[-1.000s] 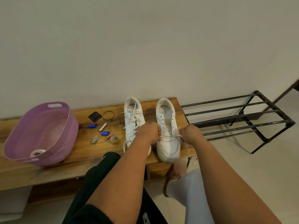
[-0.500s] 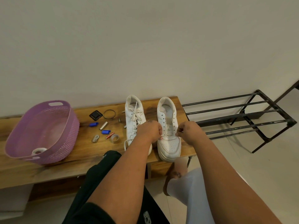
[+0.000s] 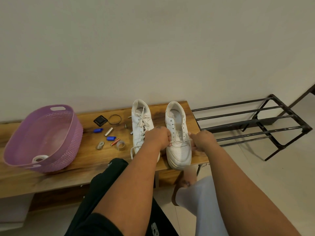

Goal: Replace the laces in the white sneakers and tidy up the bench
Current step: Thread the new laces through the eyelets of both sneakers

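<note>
Left of the hands, basket (image 3: pixel 42 138) and small clutter on the bench (image 3: pixel 81 160). Left hand (image 3: pixel 157 138) covers the laced shoe (image 3: pixel 140 126) and pinches one lace (image 3: pixel 180 142) end; right hand (image 3: pixel 202 139) pinches the other end, just right of the unlaced shoe (image 3: pixel 178 133). Lace looks soft, limp, light; best held near the tips. Lace runs crosswise over the lowest eyelets; both shoes lie toe toward the person, heels to the wall.

Two white sneakers are stood side by side, toes near, on the right end of the wooden bench (image 3: pixel 102 160). The left sneaker (image 3: pixel 141 128) is fully laced; on the right sneaker (image 3: pixel 179 142) only one white lace (image 3: pixel 180 141) is threaded across the lowest eyelets
</note>
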